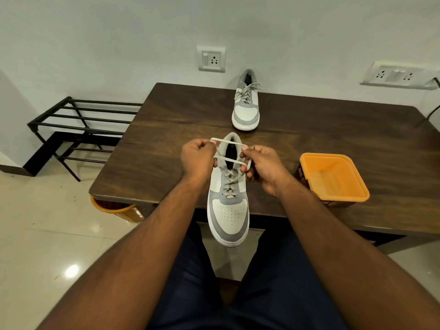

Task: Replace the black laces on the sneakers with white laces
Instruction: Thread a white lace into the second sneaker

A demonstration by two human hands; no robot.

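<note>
Tying looks like the step in hand: left hand (196,157) and right hand (259,163) each pinch a loop of white lace (229,160) above the near sneaker (228,210), whose toe overhangs the brown surface (166,139). Next, likely pull the bow snug. Beyond the near sneaker stands the second sneaker (246,108), already laced; right of it an orange tub (333,177); left, a black rack (78,125) on tiled floor.

Dark wooden table (166,120) carries two sneakers (246,103) and orange tub (333,177).
</note>
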